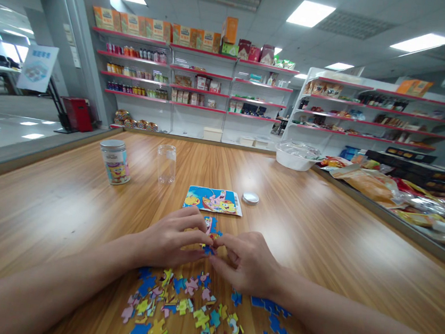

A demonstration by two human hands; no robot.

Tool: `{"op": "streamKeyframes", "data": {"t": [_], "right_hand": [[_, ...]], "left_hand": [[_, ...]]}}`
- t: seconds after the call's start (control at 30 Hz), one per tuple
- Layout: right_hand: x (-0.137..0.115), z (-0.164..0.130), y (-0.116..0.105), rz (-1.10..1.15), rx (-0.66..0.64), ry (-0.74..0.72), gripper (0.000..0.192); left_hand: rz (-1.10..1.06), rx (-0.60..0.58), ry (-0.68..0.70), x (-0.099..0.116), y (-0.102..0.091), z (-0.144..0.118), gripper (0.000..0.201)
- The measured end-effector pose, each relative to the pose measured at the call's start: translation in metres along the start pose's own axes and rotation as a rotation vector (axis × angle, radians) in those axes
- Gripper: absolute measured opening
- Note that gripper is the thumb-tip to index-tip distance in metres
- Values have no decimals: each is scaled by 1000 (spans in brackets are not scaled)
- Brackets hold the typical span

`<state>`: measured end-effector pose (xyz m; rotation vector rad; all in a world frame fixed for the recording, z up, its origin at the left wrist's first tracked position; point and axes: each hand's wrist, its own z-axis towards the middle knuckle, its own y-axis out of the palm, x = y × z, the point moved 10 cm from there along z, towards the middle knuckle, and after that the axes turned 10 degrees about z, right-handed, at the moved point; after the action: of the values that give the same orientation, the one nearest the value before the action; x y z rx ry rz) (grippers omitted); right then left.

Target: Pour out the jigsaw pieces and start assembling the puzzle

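Observation:
Several jigsaw puzzle pieces (pixel 208 223), blue with pink and red parts, lie between my two hands just below the picture card. My left hand (pixel 174 236) curls over them from the left, its thumb and fingertips closed at their edge. From the right, my right hand (pixel 250 261) pinches at the same pieces, and the fingertips of both hands nearly meet. Fingers partly cover the pieces there. Nearer to me, loose puzzle pieces (pixel 202 319) in blue, yellow, pink and green are scattered. The picture card (pixel 214 201) shows cartoon figures in a boat on blue.
A printed canister (pixel 115 164) with a grey lid and a clear jar (pixel 166 166) stand at the left back. A silver lid (pixel 250 198) lies right of the card. Farther off are a white basin (pixel 293 160), packaged snacks (pixel 369 185) and stocked shelves (pixel 200 76).

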<state>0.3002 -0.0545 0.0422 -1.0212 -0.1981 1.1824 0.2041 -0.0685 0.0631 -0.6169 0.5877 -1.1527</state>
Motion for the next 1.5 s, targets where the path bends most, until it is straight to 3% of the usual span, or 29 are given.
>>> {"op": "streamKeyframes", "data": {"t": [0.83, 1.0, 1.13, 1.33, 1.5], "right_hand": [[0, -2, 2, -14, 9, -16, 21], [-3, -2, 2, -20, 5, -48, 17], [-6, -1, 3, -44, 1, -83, 22], [-2, -2, 1, -22, 27, -66, 16], [-3, -3, 6, -9, -24, -86, 15]], "left_hand": [[-88, -80, -15, 1, 5, 2, 15], [-96, -86, 1, 2, 6, 3, 2], [-93, -104, 5, 3, 8, 4, 8], [-141, -139, 1, 4, 9, 4, 9], [-174, -212, -7, 3, 17, 0, 10]]}}
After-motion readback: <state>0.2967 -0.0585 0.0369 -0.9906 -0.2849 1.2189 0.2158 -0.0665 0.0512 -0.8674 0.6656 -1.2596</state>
